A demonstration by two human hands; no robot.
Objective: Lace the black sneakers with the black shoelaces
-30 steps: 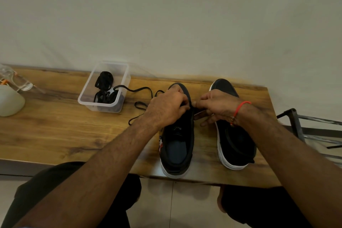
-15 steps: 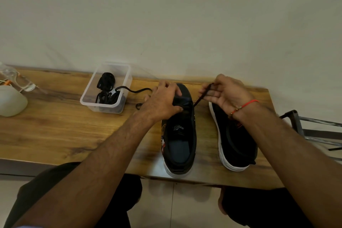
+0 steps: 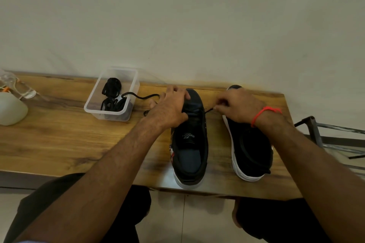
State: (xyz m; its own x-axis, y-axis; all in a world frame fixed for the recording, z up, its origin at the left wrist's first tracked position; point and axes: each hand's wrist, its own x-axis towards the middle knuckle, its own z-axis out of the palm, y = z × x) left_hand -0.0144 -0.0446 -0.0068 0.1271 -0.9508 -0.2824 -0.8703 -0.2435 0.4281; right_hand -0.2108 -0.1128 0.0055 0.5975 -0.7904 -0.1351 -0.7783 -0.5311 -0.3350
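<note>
- Here the left hand [image 3: 170, 108] curls its fingers over the toe of the left black white-soled sneaker [image 3: 190, 140] on the wooden surface [image 3: 59, 140].
- The right hand [image 3: 240, 105] pinches the thin black shoelace [image 3: 208, 110] taut beside that sneaker.

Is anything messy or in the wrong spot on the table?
One thing: a black shoelace hangs out over the rim of the clear plastic box and trails across the wooden table instead of staying coiled inside. Nothing looks spilled or broken.
</note>
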